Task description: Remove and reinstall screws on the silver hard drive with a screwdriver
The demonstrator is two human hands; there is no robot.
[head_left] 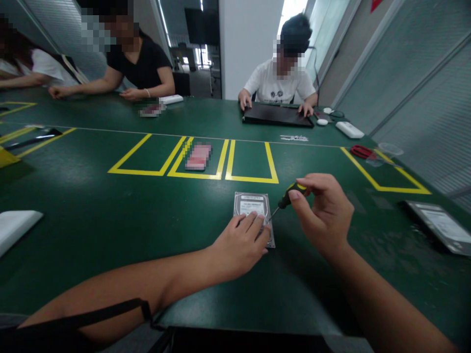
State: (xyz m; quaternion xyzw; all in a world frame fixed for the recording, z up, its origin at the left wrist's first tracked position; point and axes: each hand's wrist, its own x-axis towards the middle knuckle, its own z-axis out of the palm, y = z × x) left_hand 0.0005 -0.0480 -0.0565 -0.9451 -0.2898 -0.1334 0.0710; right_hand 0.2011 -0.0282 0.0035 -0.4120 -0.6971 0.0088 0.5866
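Observation:
A silver hard drive (253,197) with a white label lies flat on the green table in front of me. My left hand (241,242) rests across its lower part, fingers bent over the casing and gripping it against the table, so much of the label is covered. In my right hand (324,208) is a screwdriver (290,194) with a black and yellow handle, pinched between thumb and fingers. Its thin shaft slants down to the left, and the tip meets the drive's right side close to my left fingers. Any screw there is too small to make out.
Yellow tape outlines (252,177) mark the green table (128,211). A pink phone-like object (198,157) lies in one. Another drive (439,225) is at right, a white object (16,225) at left. Across the table, a person (283,81) handles a black panel (277,114); others sit left.

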